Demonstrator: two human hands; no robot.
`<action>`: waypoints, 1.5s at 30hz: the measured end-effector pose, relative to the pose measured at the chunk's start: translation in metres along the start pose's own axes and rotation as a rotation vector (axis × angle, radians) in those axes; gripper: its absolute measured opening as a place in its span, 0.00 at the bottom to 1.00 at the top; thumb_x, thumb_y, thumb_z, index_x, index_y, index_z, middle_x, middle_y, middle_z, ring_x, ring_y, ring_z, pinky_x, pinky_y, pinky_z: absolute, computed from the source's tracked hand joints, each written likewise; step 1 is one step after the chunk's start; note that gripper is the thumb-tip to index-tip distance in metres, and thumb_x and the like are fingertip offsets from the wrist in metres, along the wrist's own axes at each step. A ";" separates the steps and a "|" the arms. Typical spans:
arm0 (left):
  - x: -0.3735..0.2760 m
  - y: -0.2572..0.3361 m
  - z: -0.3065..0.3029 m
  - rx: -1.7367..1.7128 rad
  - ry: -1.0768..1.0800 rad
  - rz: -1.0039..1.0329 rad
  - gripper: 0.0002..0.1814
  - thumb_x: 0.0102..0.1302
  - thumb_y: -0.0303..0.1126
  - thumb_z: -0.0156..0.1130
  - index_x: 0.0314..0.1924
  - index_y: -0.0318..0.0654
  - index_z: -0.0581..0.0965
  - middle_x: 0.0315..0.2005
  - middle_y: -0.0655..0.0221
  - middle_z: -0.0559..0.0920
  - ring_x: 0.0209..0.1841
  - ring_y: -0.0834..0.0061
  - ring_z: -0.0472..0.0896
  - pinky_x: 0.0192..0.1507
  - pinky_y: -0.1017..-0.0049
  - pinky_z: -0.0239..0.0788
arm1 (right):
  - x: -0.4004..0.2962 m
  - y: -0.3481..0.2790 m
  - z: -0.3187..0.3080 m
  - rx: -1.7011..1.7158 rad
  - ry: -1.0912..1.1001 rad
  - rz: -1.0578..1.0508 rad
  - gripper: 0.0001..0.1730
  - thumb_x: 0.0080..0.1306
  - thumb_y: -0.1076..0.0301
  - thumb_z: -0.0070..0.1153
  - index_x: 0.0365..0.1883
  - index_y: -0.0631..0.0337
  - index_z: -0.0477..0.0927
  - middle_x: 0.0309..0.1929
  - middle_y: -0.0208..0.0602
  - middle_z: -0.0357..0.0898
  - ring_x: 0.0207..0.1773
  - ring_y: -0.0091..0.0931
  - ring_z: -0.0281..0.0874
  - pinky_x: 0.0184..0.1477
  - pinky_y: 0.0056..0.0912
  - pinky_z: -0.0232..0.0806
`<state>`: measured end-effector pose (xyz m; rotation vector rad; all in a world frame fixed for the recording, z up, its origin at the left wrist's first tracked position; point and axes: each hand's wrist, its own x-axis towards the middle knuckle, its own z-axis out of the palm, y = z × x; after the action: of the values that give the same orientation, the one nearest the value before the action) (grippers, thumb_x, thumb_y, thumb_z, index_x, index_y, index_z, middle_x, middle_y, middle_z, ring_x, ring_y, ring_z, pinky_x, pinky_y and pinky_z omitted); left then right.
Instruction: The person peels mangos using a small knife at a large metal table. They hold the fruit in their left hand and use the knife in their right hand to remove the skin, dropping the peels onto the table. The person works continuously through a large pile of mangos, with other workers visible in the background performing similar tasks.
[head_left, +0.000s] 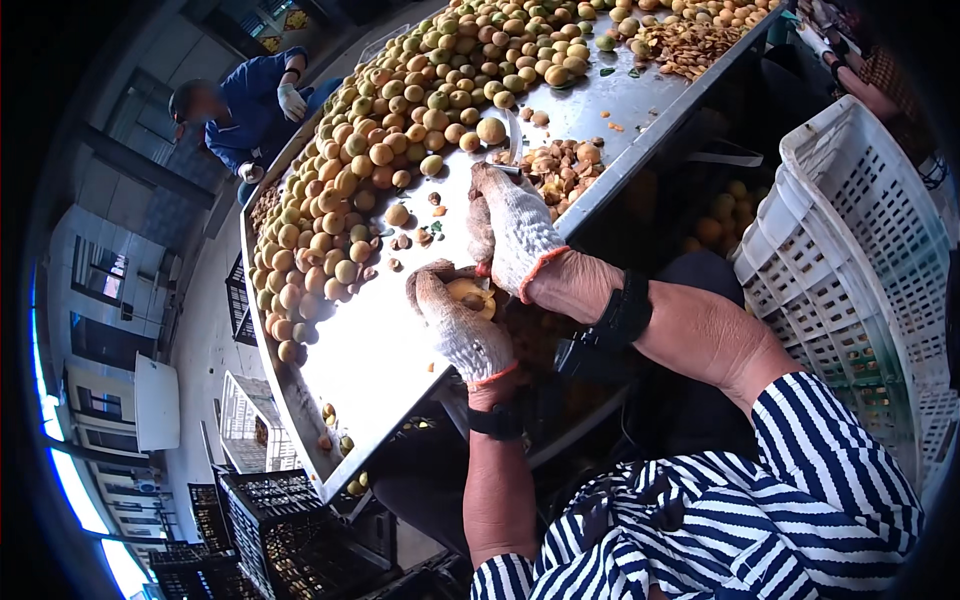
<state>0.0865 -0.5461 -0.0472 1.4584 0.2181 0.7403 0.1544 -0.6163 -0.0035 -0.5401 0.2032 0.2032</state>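
My left hand (457, 319), in a soiled white knitted glove, is closed around an opened yellow-orange fruit (476, 295) that looks like an apricot, with a brown stone showing in its flesh. Just above and right of it, my right hand (510, 221), gloved alike, grips a small knife whose red part (482, 269) shows beside the fruit. Most of the knife is hidden by the glove. Beyond my right hand a curved metal blade (514, 139) rests near a pile of brown stones (564, 171). Many whole fruits (341, 184) are heaped over the metal table (559, 105).
A white perforated plastic crate (832, 247) stands at the right. Black crates (281, 525) and a white crate (251, 420) are at lower left. Across the table a person (251, 105) in blue wears white gloves. Another person's arm (859, 82) shows at upper right. More stones (686, 45) lie on the table.
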 end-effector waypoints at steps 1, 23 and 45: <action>-0.001 0.000 0.000 0.178 -0.036 0.127 0.10 0.67 0.32 0.45 0.42 0.34 0.71 0.38 0.67 0.71 0.40 0.77 0.71 0.44 0.78 0.64 | 0.002 0.000 -0.004 0.003 -0.047 -0.007 0.15 0.65 0.58 0.50 0.19 0.46 0.65 0.07 0.17 0.54 0.05 0.18 0.48 0.08 0.24 0.42; 0.068 -0.016 0.036 -0.636 -0.257 -0.738 0.17 0.66 0.48 0.50 0.47 0.46 0.71 0.39 0.68 0.80 0.41 0.72 0.79 0.41 0.71 0.73 | 0.012 -0.018 0.032 -0.979 -0.691 -1.131 0.12 0.62 0.65 0.58 0.37 0.64 0.74 0.24 0.33 0.73 0.24 0.27 0.70 0.29 0.28 0.65; 0.109 -0.033 0.027 -0.201 -0.258 -0.293 0.10 0.61 0.31 0.52 0.42 0.39 0.73 0.37 0.66 0.78 0.35 0.72 0.77 0.33 0.75 0.71 | 0.042 -0.039 0.020 -0.132 -0.298 -0.298 0.08 0.65 0.64 0.56 0.32 0.58 0.76 0.15 0.22 0.69 0.13 0.13 0.63 0.13 0.16 0.54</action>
<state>0.1953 -0.5033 -0.0424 1.2800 0.1494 0.3223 0.2068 -0.6323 0.0221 -0.6565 -0.1820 0.0047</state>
